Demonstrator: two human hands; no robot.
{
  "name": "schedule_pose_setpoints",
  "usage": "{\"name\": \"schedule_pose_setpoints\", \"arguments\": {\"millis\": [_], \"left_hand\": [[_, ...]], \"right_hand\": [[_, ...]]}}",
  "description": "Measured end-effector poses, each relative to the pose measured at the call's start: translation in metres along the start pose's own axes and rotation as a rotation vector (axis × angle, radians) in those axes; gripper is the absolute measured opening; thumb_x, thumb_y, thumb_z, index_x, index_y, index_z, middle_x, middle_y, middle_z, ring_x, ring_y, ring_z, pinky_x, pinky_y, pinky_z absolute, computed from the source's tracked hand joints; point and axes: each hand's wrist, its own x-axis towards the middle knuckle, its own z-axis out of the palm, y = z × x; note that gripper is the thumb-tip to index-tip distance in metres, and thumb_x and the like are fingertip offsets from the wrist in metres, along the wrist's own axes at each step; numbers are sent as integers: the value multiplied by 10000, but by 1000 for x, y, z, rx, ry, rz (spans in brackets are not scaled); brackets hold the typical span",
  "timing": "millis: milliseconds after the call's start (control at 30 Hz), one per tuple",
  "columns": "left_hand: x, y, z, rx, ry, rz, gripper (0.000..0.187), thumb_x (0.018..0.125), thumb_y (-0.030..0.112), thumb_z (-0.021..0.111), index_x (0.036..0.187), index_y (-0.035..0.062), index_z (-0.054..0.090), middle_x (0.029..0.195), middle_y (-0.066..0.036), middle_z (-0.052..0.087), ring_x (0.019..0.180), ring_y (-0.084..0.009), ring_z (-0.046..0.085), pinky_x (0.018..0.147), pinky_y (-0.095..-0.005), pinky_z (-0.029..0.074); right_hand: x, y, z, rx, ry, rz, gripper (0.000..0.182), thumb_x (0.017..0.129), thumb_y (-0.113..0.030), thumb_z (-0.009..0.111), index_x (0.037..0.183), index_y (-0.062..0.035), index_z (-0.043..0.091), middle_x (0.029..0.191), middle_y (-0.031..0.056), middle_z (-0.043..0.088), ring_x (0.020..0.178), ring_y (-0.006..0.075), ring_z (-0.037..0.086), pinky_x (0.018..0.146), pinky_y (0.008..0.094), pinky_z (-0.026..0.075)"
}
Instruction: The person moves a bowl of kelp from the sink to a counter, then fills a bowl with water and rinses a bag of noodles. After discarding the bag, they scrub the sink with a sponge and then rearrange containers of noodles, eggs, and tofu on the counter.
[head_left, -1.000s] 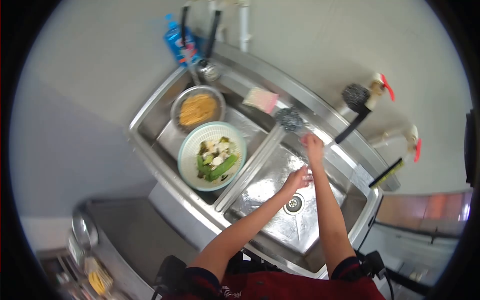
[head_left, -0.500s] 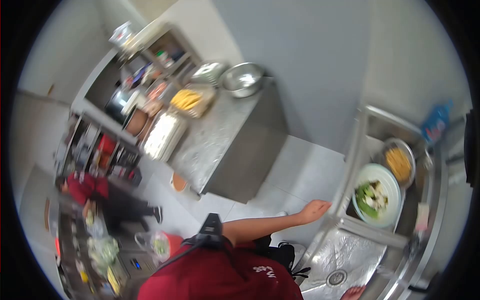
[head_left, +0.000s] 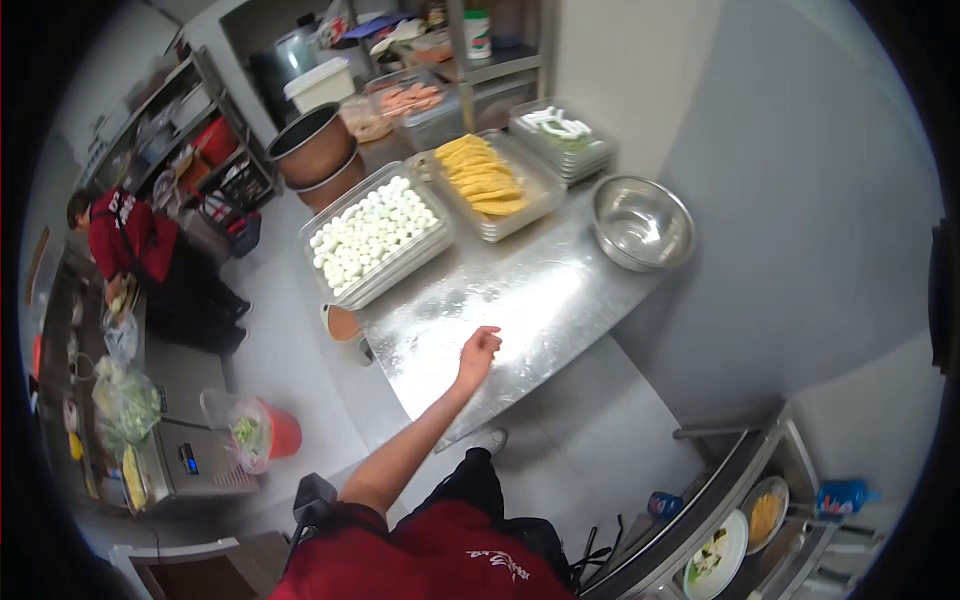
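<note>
Your left hand (head_left: 481,350), fingers loosely curled, grip released, is over the steel table (head_left: 425,350) nr. its front edge; contact can't be told. Tub w/ white balls (head_left: 372,238) sits at table's L side, tub w/ yellow pcs. (head_left: 483,180) beside it, steel bowl (head_left: 643,222) at far R corner. Your right hand's out of frame, fingers' state unknown.

At left, a person (head_left: 140,240) in a dark red top and dark trousers bends over a counter (head_left: 213,463). A clear bag of green vegetables (head_left: 125,400) lies on it. A red bucket (head_left: 286,430) stands nearby. Crowded storage shelves (head_left: 170,125) stand near the person.
</note>
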Motion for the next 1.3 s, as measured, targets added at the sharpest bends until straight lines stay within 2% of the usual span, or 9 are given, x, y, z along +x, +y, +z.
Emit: {"name": "schedule_pose_setpoints", "arguments": {"millis": [167, 233, 333, 467, 567, 733, 967, 1133, 1300], "left_hand": [[58, 20, -115, -276, 400, -122, 208, 732, 153, 459, 917, 63, 488, 770, -36, 517, 694, -116, 490, 588, -240, 389], [64, 17, -134, -318, 414, -158, 206, 738, 166, 462, 919, 69, 482, 786, -35, 514, 704, -116, 491, 596, -244, 389], [64, 10, -131, -394, 401, -225, 197, 748, 172, 459, 919, 78, 477, 794, -29, 508, 711, -112, 492, 607, -236, 386], [67, 8, -87, -476, 374, -319, 189, 747, 156, 453, 913, 70, 484, 782, -29, 502, 708, -117, 486, 611, -239, 388], [85, 19, -43, -476, 268, -315, 205, 750, 161, 459, 933, 72, 481, 807, -35, 511, 737, -129, 499, 630, -245, 400], [143, 50, 24, -459, 206, -221, 210, 745, 148, 470, 929, 49, 484, 830, -47, 525, 772, -138, 504, 666, -264, 401], [322, 106, 115, -154, 141, -15, 345, 731, 211, 508, 1010, 18, 453, 933, -60, 485, 849, -135, 455, 721, -252, 369], [434, 111, 144, -263, 168, -265, 425, 673, 216, 570, 1007, -7, 430, 944, -98, 461, 846, -167, 441, 711, -316, 394], [474, 113, 150, -382, 252, -321, 190, 648, 123, 584, 700, -25, 477, 550, -63, 454, 423, -148, 441, 374, -247, 435]], "right_hand": [[0, -69, 114, -13, -177, -209, 274, 757, -313, 474, 912, -89, 449, 665, -1, 468, 546, 107, 449, 458, 220, 373], [18, -81, 159, 88, -454, -389, 245, 736, -274, 524, 878, -83, 467, 645, 2, 468, 527, 106, 445, 449, 224, 366], [-98, -165, 231, -49, -597, -391, 139, 748, -176, 507, 814, -54, 510, 617, -9, 475, 539, 77, 433, 455, 206, 354], [-148, -214, 286, -146, -744, -456, 162, 756, -198, 495, 852, -69, 510, 681, -20, 485, 605, 74, 447, 514, 196, 343], [-169, -255, 319, -332, -950, -342, 183, 769, -255, 478, 856, -97, 512, 784, -23, 492, 693, 91, 476, 567, 202, 361], [-132, -315, 387, -432, -1043, -427, 190, 769, -242, 475, 864, -82, 511, 774, -17, 501, 711, 94, 485, 589, 208, 375], [-207, -421, 496, -273, -1373, -606, 168, 789, -150, 455, 884, -25, 516, 820, 45, 549, 714, 100, 511, 608, 197, 381], [-295, -444, 564, -168, -1663, -782, 152, 795, -111, 430, 856, -1, 514, 819, 59, 553, 715, 115, 526, 648, 214, 401], [-352, -451, 616, -120, -1701, -684, 145, 790, -102, 424, 845, -5, 517, 814, 73, 552, 710, 118, 526, 630, 221, 412]]}}
